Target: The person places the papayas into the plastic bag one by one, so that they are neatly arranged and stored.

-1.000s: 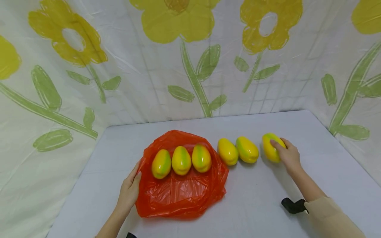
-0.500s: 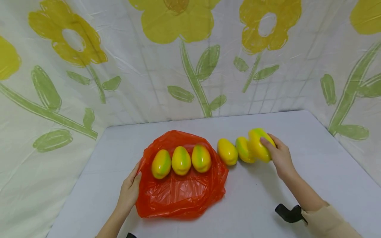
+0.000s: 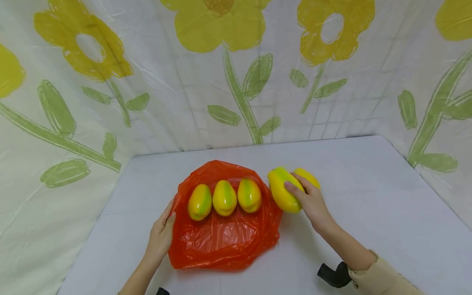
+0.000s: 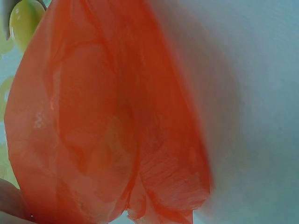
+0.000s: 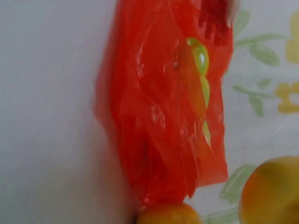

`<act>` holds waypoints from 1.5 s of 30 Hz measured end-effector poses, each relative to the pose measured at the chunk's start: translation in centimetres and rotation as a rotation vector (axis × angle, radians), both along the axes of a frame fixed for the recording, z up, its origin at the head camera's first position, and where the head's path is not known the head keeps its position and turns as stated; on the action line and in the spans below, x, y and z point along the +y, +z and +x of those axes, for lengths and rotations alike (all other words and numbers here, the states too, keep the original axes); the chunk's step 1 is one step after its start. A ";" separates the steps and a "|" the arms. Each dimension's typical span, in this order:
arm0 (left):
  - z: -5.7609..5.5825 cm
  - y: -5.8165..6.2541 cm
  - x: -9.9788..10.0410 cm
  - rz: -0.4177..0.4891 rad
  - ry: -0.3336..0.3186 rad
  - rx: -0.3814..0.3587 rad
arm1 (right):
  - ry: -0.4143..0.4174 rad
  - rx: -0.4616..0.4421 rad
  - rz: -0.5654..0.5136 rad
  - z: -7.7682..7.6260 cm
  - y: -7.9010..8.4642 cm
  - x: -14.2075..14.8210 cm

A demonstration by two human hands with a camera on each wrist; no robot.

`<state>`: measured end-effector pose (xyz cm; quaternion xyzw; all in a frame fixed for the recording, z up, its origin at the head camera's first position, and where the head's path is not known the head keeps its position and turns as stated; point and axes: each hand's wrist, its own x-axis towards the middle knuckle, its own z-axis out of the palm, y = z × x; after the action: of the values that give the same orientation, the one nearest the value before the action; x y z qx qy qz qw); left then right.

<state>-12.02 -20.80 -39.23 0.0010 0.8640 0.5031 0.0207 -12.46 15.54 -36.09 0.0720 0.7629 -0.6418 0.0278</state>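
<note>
Pinching the left edge of the red plastic bag (image 3: 217,235): left hand (image 3: 161,235), thumb on the near face, other fingertips hidden by the plastic. Bag lies on the white table (image 3: 376,196), mouth spread wide. Inside, toward the far side, three yellow-green fruits in a row: left fruit (image 3: 200,203), middle fruit (image 3: 225,198), right fruit (image 3: 249,195). Left and middle just beside each other, right one close by.

Next along, at the bag's right rim: held fruit (image 3: 282,190), tilted, overlapping the rim in the head view; can't tell if they touch. Right hand (image 3: 311,203) grips it from its right side, thumb across the near face, fingers over the top. Rear fruit (image 3: 309,177) shows partly behind that hand.

Far right: beige sleeve (image 3: 381,274), with a black wrist mount (image 3: 335,275) just left of the cuff. Behind everything, flower-print sheet (image 3: 177,123).
</note>
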 end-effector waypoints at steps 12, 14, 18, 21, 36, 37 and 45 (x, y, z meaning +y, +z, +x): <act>0.0 0.1 0.0 0.009 -0.010 -0.022 | 0.093 -0.025 -0.055 0.7 -0.9 -5.0; 0.0 0.1 0.0 0.005 -0.008 -0.024 | 0.109 -0.020 -0.082 0.9 -0.9 -5.4; 0.0 0.1 0.0 0.004 -0.008 -0.021 | 0.122 -0.016 -0.095 1.2 -1.1 -6.0; -0.1 0.0 0.0 0.006 -0.013 -0.010 | 0.116 -0.016 -0.068 1.5 -1.3 -6.5; 0.0 -0.1 -0.1 0.001 -0.016 -0.016 | 0.133 -0.038 -0.020 2.8 -2.6 -8.4; -0.1 -0.1 -0.1 0.002 -0.016 -0.015 | 0.133 -0.040 -0.021 2.8 -2.6 -8.5; -0.1 0.0 -0.1 0.003 -0.015 -0.025 | 0.182 -0.075 -0.028 3.4 -2.9 -9.4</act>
<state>-12.09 -20.91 -39.20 0.0010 0.8629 0.5042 0.0353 -9.09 6.14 -38.96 0.0261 0.7559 -0.6439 0.1158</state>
